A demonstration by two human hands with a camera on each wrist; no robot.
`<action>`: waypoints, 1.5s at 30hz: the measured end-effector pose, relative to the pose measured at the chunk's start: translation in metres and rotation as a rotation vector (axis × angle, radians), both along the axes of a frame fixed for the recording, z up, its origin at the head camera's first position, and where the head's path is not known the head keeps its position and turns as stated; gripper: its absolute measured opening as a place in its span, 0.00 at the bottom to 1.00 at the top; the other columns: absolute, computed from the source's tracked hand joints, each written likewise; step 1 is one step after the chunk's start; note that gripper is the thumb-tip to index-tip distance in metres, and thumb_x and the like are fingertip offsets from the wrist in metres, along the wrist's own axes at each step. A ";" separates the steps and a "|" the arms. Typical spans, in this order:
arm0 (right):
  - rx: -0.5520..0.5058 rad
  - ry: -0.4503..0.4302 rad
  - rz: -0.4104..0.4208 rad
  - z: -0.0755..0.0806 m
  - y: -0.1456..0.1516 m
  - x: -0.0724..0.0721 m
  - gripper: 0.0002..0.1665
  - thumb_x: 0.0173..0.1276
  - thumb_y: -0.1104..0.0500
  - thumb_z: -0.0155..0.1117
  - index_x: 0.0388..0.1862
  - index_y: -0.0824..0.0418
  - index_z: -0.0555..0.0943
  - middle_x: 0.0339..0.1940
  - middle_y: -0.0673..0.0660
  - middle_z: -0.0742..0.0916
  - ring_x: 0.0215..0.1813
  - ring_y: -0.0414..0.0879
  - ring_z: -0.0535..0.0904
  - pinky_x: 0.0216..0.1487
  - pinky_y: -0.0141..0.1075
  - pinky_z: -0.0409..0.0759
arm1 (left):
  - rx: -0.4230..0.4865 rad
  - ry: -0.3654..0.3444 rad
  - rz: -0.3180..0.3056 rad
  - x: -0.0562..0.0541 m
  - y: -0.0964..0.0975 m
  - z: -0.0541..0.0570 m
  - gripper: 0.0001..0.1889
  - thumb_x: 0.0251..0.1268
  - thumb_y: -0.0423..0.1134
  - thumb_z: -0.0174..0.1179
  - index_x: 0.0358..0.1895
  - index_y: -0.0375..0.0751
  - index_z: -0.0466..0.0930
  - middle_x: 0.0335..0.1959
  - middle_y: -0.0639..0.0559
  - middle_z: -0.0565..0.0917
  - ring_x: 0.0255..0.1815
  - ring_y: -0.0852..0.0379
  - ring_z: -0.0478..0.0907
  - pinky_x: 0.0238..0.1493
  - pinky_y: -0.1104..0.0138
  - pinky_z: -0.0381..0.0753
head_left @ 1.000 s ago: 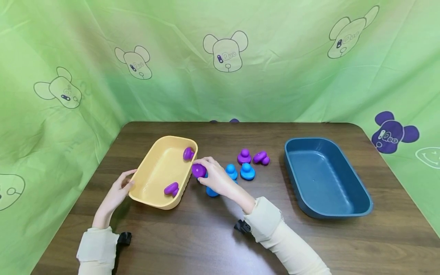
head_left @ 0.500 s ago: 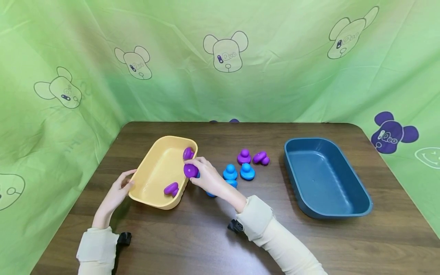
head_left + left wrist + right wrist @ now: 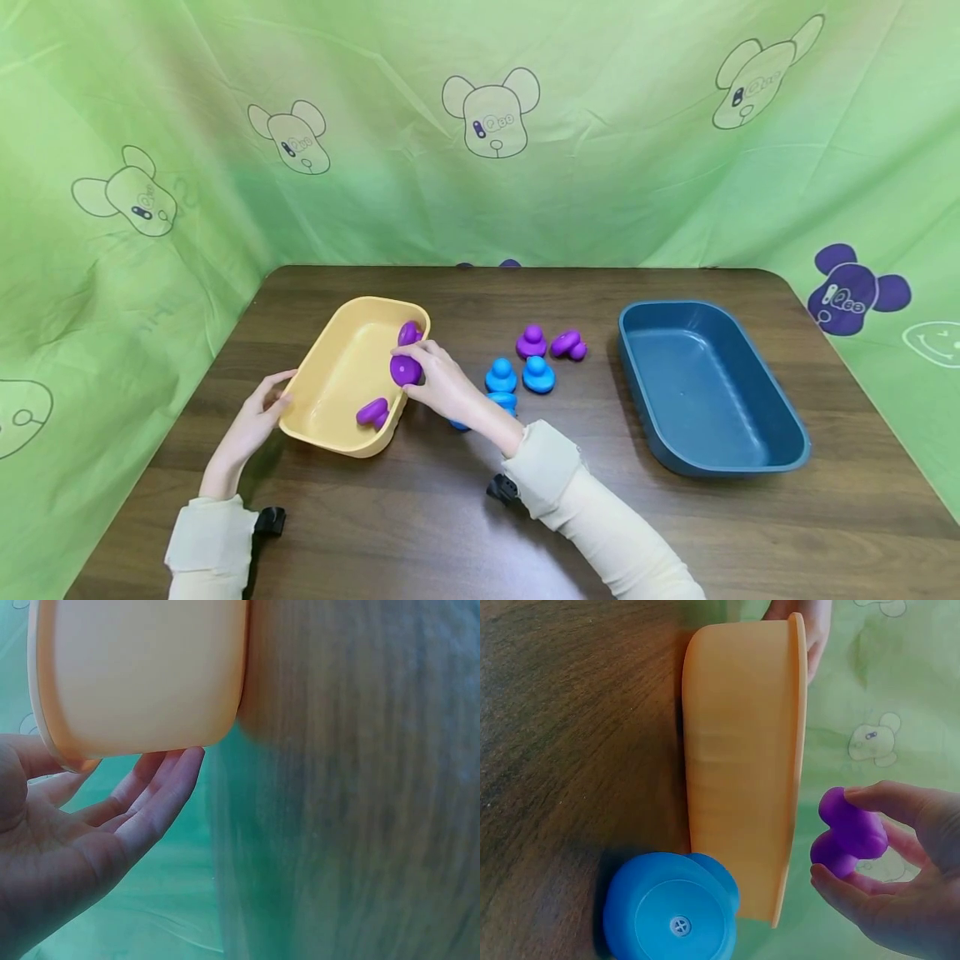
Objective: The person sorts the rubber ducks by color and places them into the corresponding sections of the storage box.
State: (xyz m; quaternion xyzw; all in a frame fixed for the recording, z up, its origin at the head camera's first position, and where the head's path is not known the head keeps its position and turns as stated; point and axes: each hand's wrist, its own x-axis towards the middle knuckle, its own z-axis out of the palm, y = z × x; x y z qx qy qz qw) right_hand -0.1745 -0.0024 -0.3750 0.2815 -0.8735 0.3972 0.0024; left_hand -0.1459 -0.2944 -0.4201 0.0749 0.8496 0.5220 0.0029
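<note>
My left hand (image 3: 253, 421) holds the near left rim of the yellow basin (image 3: 318, 392); in the left wrist view its fingers (image 3: 161, 799) lie against the outer wall. Over the basin's right rim, my right hand (image 3: 446, 383) pinches a purple rubber toy (image 3: 405, 370) with a rounded, duck-like shape. The right wrist view shows that toy (image 3: 851, 832) between thumb and fingertips, above the rim. Two more purple toys lie inside the basin, one at the back (image 3: 408, 333), partly covered by the right hand, and one nearer (image 3: 372, 412).
Several blue toys (image 3: 538, 375) of the same form are right of the basin, some partly hidden by the right forearm. Behind them are two purple toys (image 3: 531, 342). A dark blue basin (image 3: 648, 408) stands at the right of the wooden table (image 3: 420, 533).
The right hand has carried the purple toy leftward, from beside the yellow basin to over its right rim. The left hand and the basin have stayed in place.
</note>
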 end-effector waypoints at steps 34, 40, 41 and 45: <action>0.037 0.046 0.028 -0.011 -0.018 -0.013 0.27 0.52 0.67 0.63 0.54 0.60 0.73 0.52 0.63 0.73 0.50 0.53 0.70 0.50 0.39 0.69 | -0.001 0.029 -0.005 0.002 -0.001 -0.002 0.17 0.65 0.27 0.42 0.57 0.26 0.59 0.30 0.38 0.73 0.26 0.65 0.72 0.26 0.72 0.72; 0.052 0.046 0.024 -0.011 -0.019 -0.013 0.27 0.53 0.66 0.63 0.55 0.60 0.73 0.52 0.63 0.73 0.48 0.52 0.71 0.48 0.37 0.69 | -0.006 0.017 0.003 0.002 -0.001 -0.002 0.18 0.65 0.27 0.42 0.57 0.26 0.59 0.30 0.39 0.72 0.26 0.65 0.72 0.26 0.72 0.72; 0.054 0.049 0.023 -0.011 -0.019 -0.013 0.27 0.53 0.66 0.63 0.55 0.59 0.73 0.52 0.63 0.73 0.48 0.52 0.71 0.48 0.37 0.70 | -0.004 0.014 0.003 0.002 0.000 -0.002 0.18 0.65 0.27 0.42 0.57 0.27 0.59 0.30 0.39 0.72 0.26 0.65 0.72 0.26 0.71 0.72; 0.063 0.054 0.023 -0.011 -0.019 -0.013 0.27 0.54 0.65 0.63 0.55 0.59 0.73 0.52 0.63 0.73 0.51 0.53 0.70 0.51 0.39 0.68 | 0.003 0.000 0.005 0.001 0.000 -0.001 0.18 0.65 0.27 0.42 0.58 0.27 0.58 0.31 0.38 0.72 0.26 0.65 0.72 0.26 0.71 0.73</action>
